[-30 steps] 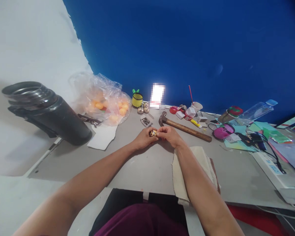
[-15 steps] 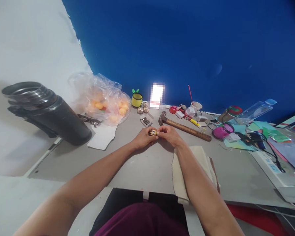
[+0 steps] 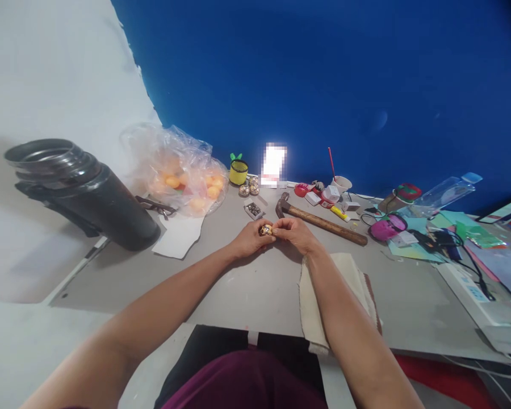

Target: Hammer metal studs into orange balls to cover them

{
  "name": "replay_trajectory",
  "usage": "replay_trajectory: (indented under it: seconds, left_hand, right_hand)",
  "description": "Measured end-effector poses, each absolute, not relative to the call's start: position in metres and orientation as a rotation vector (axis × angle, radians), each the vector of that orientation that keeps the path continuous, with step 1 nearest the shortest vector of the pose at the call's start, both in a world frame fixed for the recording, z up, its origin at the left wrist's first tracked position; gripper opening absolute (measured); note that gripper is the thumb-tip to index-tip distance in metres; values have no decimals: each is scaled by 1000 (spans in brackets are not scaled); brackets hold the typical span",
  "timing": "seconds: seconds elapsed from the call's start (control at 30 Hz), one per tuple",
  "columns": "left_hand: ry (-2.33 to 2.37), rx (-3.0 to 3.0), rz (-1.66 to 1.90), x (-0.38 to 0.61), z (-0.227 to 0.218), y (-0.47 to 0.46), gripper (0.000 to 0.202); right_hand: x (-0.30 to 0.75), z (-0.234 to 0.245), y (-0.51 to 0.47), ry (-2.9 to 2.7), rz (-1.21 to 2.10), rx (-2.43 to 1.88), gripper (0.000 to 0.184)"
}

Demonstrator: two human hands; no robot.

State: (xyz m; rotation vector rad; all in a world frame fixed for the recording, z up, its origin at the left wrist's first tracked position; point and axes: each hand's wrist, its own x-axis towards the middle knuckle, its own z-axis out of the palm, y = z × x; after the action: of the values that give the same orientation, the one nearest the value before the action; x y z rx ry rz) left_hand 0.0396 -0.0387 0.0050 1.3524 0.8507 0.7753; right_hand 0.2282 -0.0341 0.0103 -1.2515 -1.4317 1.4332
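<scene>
My left hand (image 3: pixel 252 241) is closed around a small round gold-coloured ball (image 3: pixel 266 230) with dark, shiny studs on it. From the right, my right hand (image 3: pixel 297 234) brings pinched fingertips up against the ball's side; whatever they pinch is too small to make out. Just beyond the hands lies a small open tray (image 3: pixel 254 209) of dark, shiny little pieces. Several similar studded balls (image 3: pixel 244 191) sit behind it. A hammer (image 3: pixel 323 222) with a wooden handle rests to the right of the tray. Under my right forearm is a folded cream cloth (image 3: pixel 313 307).
A dark open flask (image 3: pixel 111 199) stands at the left, beside eyeglasses, white paper (image 3: pixel 179 236) and a plastic bag of orange items (image 3: pixel 174 176). A yellow mesh pot (image 3: pixel 238 172) and a white cup (image 3: pixel 341 183) are at the back. Bottle (image 3: pixel 445 193), cables and power strip (image 3: pixel 472 292) crowd the right.
The ball looks slightly turned in my left hand, with more of its dark studs showing. Both hands keep nearly the same place and grip; the view has shifted a little.
</scene>
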Motion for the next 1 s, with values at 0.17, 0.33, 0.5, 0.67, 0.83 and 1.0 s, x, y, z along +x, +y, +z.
replay_trajectory:
  seconds: [0.17,0.33,0.5,0.67,0.83,1.0]
  left_hand:
    - [832,1347,788,40,5,-38,31]
    - [833,1330,784,40,7,-38,30]
    - [837,1341,785,40,6,-38,29]
    - [827,1336,778,40,7,-38,29]
    - [829,1331,781,40,7,-38,29]
    - [810,1364,778,39,8,-37,31]
  right_hand:
    - [226,12,-35,-1371,1442,-1234,44]
    - [227,6,-33,-1307,1506,-1216,43]
    - [227,5,-33,-1269,1535,-1210,45]
    - [225,10,-35,-1243,1543,-1210,46]
    - [225,9,-35,-1232,1552,-1203,46]
    - [224,9,-35,-1228,1541,-1196,46]
